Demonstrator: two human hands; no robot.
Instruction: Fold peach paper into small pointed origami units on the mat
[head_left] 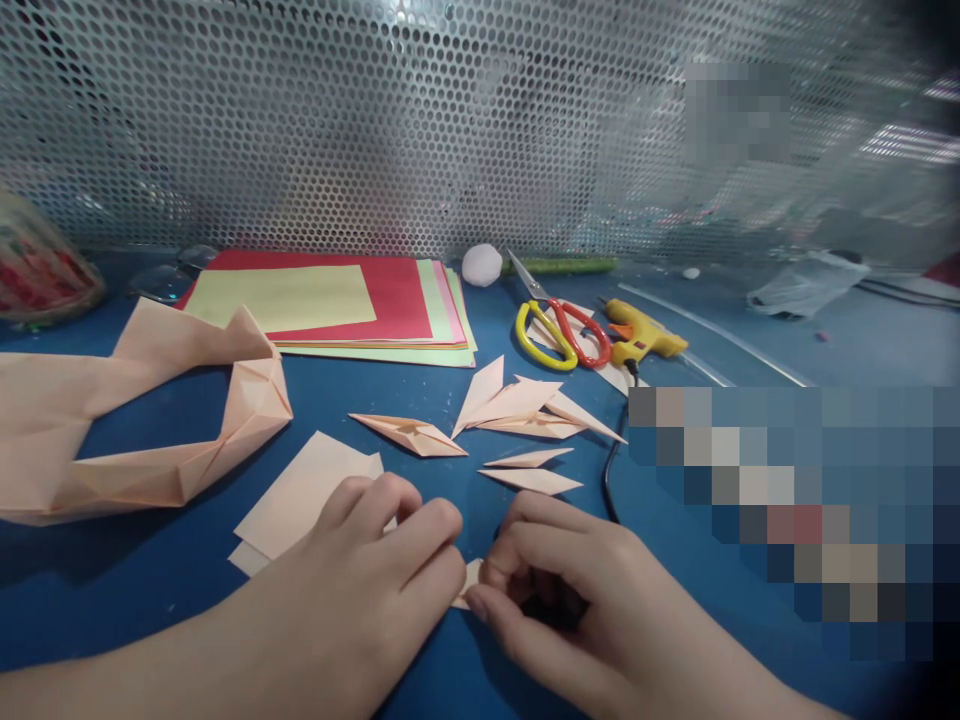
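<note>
Between my two hands is a small piece of peach paper, mostly covered by fingers. My right hand pinches its right end between thumb and fingertips. My left hand is closed at the paper's left side, its fingertips hidden from me. Beside the left hand lie flat peach paper sheets. Just beyond my hands are two slim folded paper points, a folded diamond-shaped paper piece and a small pile of similar folded pieces.
A large folded paper ring sits at left. Behind lie stacked coloured paper, a white ball, scissors and a corded yellow glue gun. Clear sticks and a plastic bag lie right. A perforated metal panel rises behind.
</note>
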